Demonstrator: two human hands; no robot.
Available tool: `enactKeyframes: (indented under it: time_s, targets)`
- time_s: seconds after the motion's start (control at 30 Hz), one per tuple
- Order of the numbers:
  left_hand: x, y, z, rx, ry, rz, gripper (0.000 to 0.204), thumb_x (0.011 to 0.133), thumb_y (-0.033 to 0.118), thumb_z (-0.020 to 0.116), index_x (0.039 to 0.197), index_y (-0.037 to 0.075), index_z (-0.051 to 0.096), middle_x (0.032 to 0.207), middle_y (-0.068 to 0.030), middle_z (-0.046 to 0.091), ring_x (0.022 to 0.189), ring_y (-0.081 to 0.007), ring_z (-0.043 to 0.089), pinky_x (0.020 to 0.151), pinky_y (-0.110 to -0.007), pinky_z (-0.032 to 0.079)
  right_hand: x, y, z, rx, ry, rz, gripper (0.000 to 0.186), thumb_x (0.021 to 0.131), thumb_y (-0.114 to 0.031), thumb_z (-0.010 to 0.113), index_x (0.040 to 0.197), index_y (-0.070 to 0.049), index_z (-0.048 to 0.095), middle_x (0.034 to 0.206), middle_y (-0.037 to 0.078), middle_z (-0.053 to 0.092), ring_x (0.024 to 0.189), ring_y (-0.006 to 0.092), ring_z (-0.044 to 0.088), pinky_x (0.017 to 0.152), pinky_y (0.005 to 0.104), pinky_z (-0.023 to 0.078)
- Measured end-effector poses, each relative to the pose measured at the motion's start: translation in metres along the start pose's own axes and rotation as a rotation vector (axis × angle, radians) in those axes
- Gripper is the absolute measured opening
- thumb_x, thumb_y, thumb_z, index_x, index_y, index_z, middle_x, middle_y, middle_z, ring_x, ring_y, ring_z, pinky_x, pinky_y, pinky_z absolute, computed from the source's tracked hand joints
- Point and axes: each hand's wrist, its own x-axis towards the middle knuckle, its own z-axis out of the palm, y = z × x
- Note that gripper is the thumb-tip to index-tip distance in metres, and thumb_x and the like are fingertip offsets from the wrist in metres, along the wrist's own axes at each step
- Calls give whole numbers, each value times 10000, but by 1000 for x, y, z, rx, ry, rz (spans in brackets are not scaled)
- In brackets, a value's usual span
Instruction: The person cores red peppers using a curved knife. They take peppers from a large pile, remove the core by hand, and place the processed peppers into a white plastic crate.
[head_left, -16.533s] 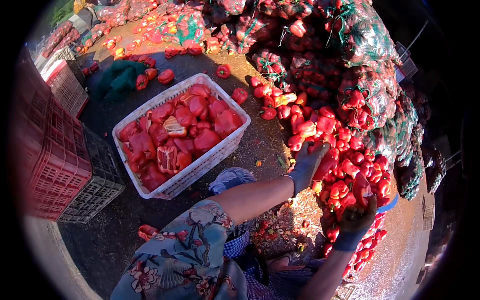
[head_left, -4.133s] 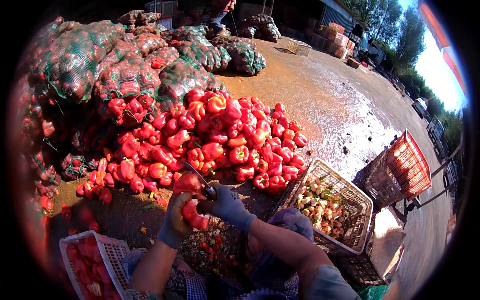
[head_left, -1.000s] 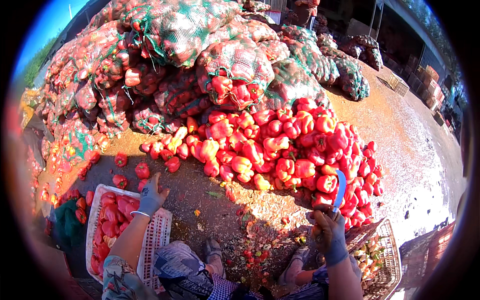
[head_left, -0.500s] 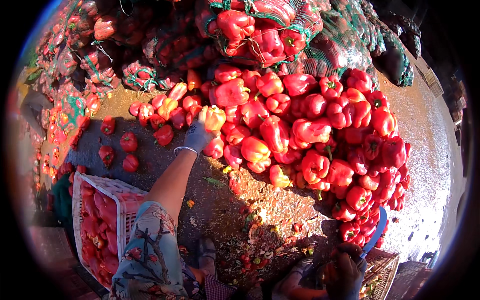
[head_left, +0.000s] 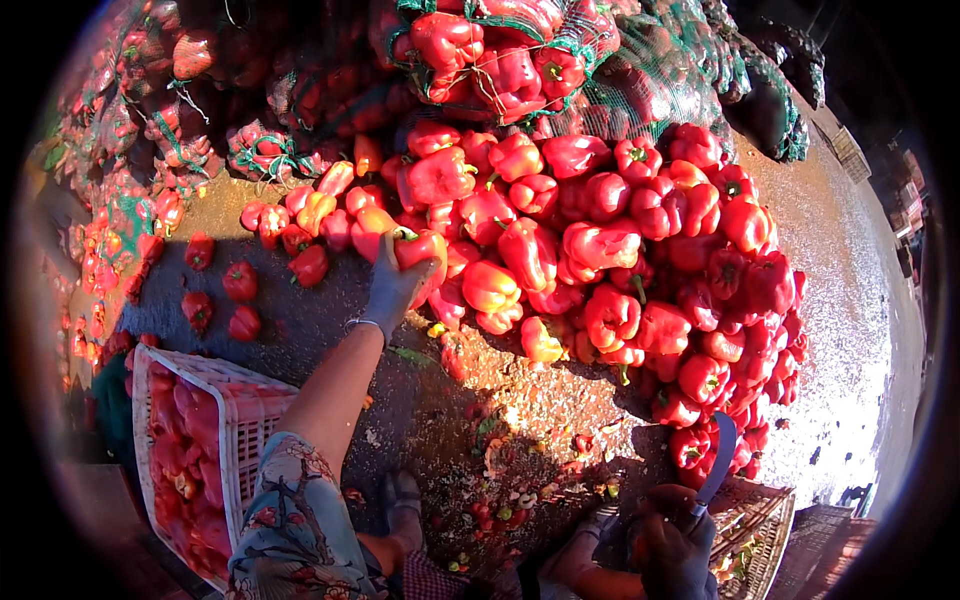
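Note:
My gloved left hand [head_left: 392,292] is closed around a red bell pepper [head_left: 424,260] at the left edge of a big heap of red bell peppers [head_left: 600,250]. Its fingers wrap the pepper's near side, and the green stem faces up. Right beside those fingers, an orange-red bell pepper [head_left: 370,222] rests on the heap's edge. Low at the right, in shade, my gloved right hand [head_left: 678,555] grips a knife [head_left: 718,458] with its curved blade pointing up. The knife's handle is mostly hidden in the fist.
A white plastic crate [head_left: 235,420] full of red peppers stands at my left. Near my right hand is a second crate [head_left: 765,530] with scraps in it. Cut scraps [head_left: 515,490] litter the ground between my feet. Net sacks of peppers [head_left: 500,60] rise behind the heap.
My left hand has let go of the yellow-orange pepper and now holds a red one. The view has shifted slightly. My right hand keeps the knife low at the right.

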Motion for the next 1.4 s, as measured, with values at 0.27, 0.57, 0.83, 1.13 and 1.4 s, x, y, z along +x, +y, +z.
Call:
enactKeyframes:
  time_s: [0.27,0.57,0.83,1.13,1.4]
  targets:
    - [-146,189,18,-471,-535,-212,626,809,-62,753,1302,145,429,1192,-21,493,1020,-129,574,827,-263,550,-65,44,3,-34,-115,-203,174,906,-92,680,1030,-12,590,704,-6,568,545,49,499,472,241,386]
    - [-255,300,14,-81,-633,415,801,782,427,831,1355,84,390,1225,-79,502,1150,-183,514,998,-352,449,-99,38,15,-198,-100,-548,187,891,-139,693,1005,-20,604,707,33,590,607,87,553,544,284,437]
    - [-271,302,31,-22,-577,543,770,816,376,817,1376,115,357,1203,-34,459,994,-100,530,863,-254,496,-105,46,5,-305,16,-615,176,890,-161,682,970,-23,606,766,130,648,691,171,626,643,350,494]
    - [-263,303,29,-637,-433,15,480,928,68,691,1324,146,432,1150,12,525,996,-69,543,910,-248,491,-71,107,-7,-528,-73,-546,267,907,-268,665,1081,-86,577,829,204,667,844,412,666,708,522,494]
    - [-277,294,36,-300,-586,-103,607,913,115,715,1435,83,407,1141,-5,566,1030,-94,549,901,-280,489,-75,31,-13,-134,28,-784,471,813,-24,721,1265,-2,588,998,79,657,853,119,599,712,290,509]
